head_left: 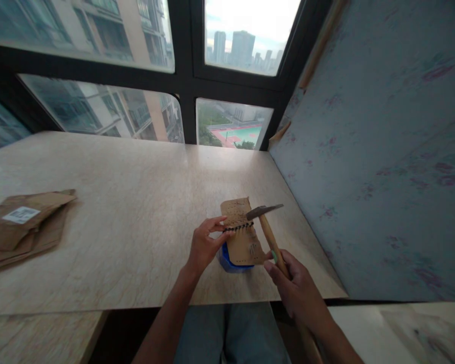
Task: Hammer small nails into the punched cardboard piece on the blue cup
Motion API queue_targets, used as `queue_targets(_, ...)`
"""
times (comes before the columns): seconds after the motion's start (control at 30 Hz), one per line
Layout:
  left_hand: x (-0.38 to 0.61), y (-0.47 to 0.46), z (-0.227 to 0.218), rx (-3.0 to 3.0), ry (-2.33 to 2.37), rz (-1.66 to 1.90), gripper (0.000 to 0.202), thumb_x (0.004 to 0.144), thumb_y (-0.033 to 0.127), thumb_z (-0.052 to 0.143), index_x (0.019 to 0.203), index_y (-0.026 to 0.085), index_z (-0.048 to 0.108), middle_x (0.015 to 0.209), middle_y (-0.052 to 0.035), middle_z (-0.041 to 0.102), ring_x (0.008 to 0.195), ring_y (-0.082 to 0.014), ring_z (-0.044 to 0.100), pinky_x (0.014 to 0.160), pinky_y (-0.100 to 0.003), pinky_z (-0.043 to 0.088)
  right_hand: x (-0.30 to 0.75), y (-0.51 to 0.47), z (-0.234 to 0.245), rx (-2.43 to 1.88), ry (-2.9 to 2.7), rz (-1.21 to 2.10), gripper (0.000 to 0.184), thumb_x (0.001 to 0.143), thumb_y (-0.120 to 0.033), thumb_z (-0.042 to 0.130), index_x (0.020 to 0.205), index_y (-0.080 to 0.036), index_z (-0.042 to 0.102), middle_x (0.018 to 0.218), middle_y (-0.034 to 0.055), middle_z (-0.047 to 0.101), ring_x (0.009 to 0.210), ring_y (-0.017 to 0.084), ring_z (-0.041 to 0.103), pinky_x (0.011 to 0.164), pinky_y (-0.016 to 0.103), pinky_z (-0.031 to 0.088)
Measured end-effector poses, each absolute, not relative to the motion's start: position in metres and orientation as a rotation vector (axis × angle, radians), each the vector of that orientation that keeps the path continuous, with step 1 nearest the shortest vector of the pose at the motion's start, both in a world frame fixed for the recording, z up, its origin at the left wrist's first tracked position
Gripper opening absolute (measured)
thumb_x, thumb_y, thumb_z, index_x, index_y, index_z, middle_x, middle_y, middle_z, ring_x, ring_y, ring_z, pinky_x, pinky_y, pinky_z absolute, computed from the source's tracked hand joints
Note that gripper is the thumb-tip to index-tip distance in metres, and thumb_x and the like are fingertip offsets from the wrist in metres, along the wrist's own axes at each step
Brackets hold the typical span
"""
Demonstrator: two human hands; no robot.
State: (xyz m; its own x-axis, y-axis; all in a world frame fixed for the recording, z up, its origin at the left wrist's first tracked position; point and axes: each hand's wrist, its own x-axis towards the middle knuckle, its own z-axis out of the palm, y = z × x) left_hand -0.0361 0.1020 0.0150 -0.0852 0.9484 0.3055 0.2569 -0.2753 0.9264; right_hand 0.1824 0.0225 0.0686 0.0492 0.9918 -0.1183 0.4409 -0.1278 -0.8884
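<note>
A brown piece of cardboard (245, 247) with rows of small holes rests on a blue container (227, 260). Across its middle runs a line of small dark nail-like pieces (239, 227). The thumb and fingers of my left hand (205, 241) grip the cardboard's left edge, around the end of that line. Whether a small piece is also pinched there cannot be made out. My right hand (298, 280) is wrapped around the wooden handle of a hammer (267, 222). The hammer's metal head hovers at the cardboard's upper right, close to the dark line.
Folded brown paper bags (41, 227) with a white label lie at the left on the marble-patterned countertop (136, 202). A flowered wall (382, 177) bounds the right side, dark-framed windows (189, 76) the back. The counter's front edge is just above my legs (231, 333).
</note>
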Motion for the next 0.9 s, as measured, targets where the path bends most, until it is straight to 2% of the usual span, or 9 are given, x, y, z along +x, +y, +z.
queue_targets(0.13,-0.037,0.103,0.015,1.541,1.32,1.393,0.036,0.071,0.022,0.081,0.105,0.02,0.07,0.092,-0.0048,0.076,0.077,-0.019,0.076,0.075,-0.031,0.063,0.173,0.024,0.045,-1.67,-1.274,1.134,0.034,0.083,-0.054,0.061,0.094,-0.021,0.058,0.051,-0.0104,0.041,0.033,0.007,0.032,0.032,0.019,0.026)
queue_targets(0.4,-0.034,0.102,0.015,1.511,1.315,1.412,0.035,0.071,0.021,0.081,0.105,0.021,0.07,0.089,-0.003,0.078,0.079,-0.0194,0.076,0.078,-0.031,0.063,0.158,0.025,0.042,-1.613,-1.045,1.161,0.041,0.082,-0.059,0.061,0.095,-0.022,0.052,0.042,-0.0145,0.038,0.024,0.007,0.032,0.023,0.017,0.028)
queue_targets(0.63,-0.036,0.101,0.014,1.503,1.318,1.395,0.037,0.071,0.019,0.08,0.106,0.021,0.07,0.088,-0.0023,0.079,0.08,-0.0186,0.076,0.079,-0.03,0.062,0.149,0.028,0.044,-1.47,-0.77,1.492,0.049,0.072,-0.063,0.068,0.071,-0.025,0.039,0.044,-0.0152,0.04,0.021,0.003,0.029,0.019,0.015,0.03)
queue_targets(0.77,-0.039,0.101,0.016,1.486,1.296,1.382,0.036,0.072,0.021,0.08,0.106,0.02,0.07,0.088,-0.0031,0.079,0.081,-0.0194,0.076,0.08,-0.032,0.062,0.146,0.027,0.049,-1.382,-0.579,1.612,0.051,0.063,-0.057,0.079,0.066,-0.024,0.04,0.042,-0.0142,0.042,0.021,0.002,0.027,0.017,0.014,0.029)
queue_targets(0.9,-0.04,0.101,0.019,1.458,1.281,1.386,0.034,0.071,0.025,0.08,0.103,0.02,0.071,0.086,-0.0037,0.079,0.077,-0.0201,0.076,0.076,-0.032,0.063,0.147,0.027,0.055,-1.343,-0.453,1.732,0.057,0.052,-0.054,0.086,0.055,-0.023,0.038,0.037,-0.0138,0.038,0.02,0.001,0.025,0.016,0.014,0.029)
